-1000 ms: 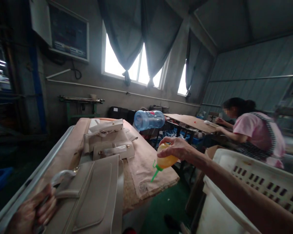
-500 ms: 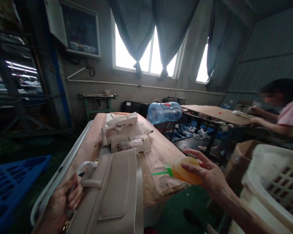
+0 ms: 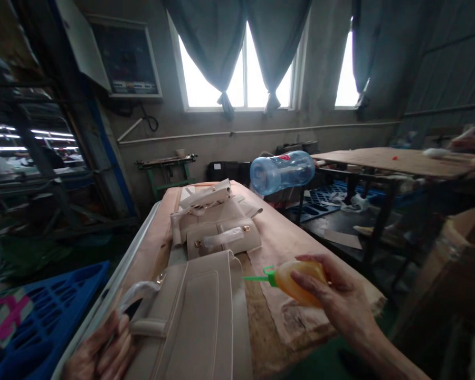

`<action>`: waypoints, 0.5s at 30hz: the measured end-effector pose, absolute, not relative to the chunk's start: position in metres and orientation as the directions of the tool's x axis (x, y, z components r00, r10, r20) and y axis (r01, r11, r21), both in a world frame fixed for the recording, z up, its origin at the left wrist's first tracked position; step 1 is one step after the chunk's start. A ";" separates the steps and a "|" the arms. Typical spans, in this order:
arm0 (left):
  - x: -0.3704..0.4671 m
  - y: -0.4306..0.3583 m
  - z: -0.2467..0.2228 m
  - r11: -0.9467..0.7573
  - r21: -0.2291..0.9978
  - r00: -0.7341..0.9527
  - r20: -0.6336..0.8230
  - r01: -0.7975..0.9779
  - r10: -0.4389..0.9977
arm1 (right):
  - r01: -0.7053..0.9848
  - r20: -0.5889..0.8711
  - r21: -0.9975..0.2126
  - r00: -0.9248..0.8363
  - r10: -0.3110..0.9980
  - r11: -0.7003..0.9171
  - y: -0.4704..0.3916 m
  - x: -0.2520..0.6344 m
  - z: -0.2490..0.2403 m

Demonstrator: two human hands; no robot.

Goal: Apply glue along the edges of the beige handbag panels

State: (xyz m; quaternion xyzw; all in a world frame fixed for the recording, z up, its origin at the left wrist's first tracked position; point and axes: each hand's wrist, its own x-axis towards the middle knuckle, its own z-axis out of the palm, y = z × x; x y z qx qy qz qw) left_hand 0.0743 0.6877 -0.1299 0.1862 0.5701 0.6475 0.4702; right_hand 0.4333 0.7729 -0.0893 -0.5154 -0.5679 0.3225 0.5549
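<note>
My right hand is closed round a soft squeeze bottle of yellow-orange liquid. Its thin green nozzle points left, close to the raw edge of a beige handbag. That handbag lies on the padded bench in front of me, with its wrapped handle on the left side. At the lower left, my left hand has its fingers curled at the handle end of this bag, gripping it. Just beyond lies another beige bag with gold fittings and a plastic-wrapped handle.
More beige bag pieces are piled farther up the bench. A large blue water bottle lies sideways at its far right. Blue pallets are on the floor. At right stand a cardboard box and a table with another person's hands.
My view has turned right and the other person's head has left it. The right hand has brought the bottle nearer the handbag's edge, its nozzle still pointing left.
</note>
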 end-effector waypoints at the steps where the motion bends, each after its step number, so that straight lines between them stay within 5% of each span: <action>1: 0.076 0.688 -0.128 0.094 0.918 -0.493 -0.291 -0.385 0.820 | 0.231 0.304 -0.936 0.144 0.942 0.266 0.775 0.432 -0.090; 15: 0.069 0.689 -0.141 0.094 0.885 -0.564 -0.369 -0.456 0.738 | 0.372 0.455 -0.839 0.076 0.887 0.398 0.789 0.427 -0.098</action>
